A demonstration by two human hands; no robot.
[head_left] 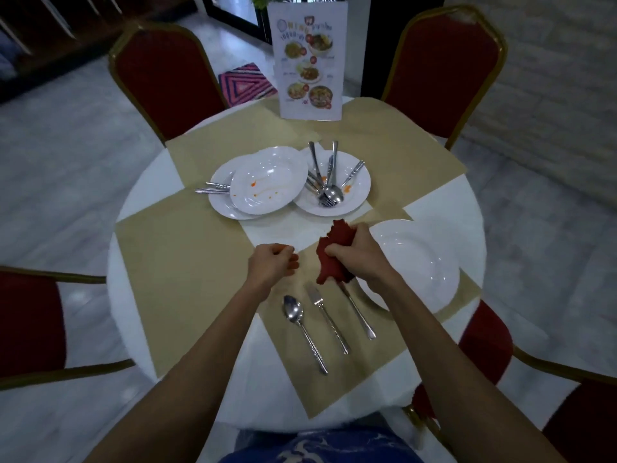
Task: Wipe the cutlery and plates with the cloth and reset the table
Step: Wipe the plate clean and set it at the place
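Observation:
My right hand (355, 252) grips a crumpled red cloth (334, 259) above the near placemat. My left hand (273, 262) hovers just left of it with curled fingers and holds nothing. Below the hands lie a spoon (302, 329), a fork (325, 315) and a knife (359, 312) side by side. A clean white plate (414, 262) sits to the right of them. Further back, a sauce-stained plate (267, 185) is stacked on another, with cutlery handles (213, 188) poking out at the left. Beside it a plate (359, 192) holds several pieces of used cutlery (329, 182).
The round table (143, 195) has a white cloth and beige placemats. A standing menu card (310, 61) is at the far edge. Red chairs with gold frames (167, 78) surround the table, two far, one left, one right.

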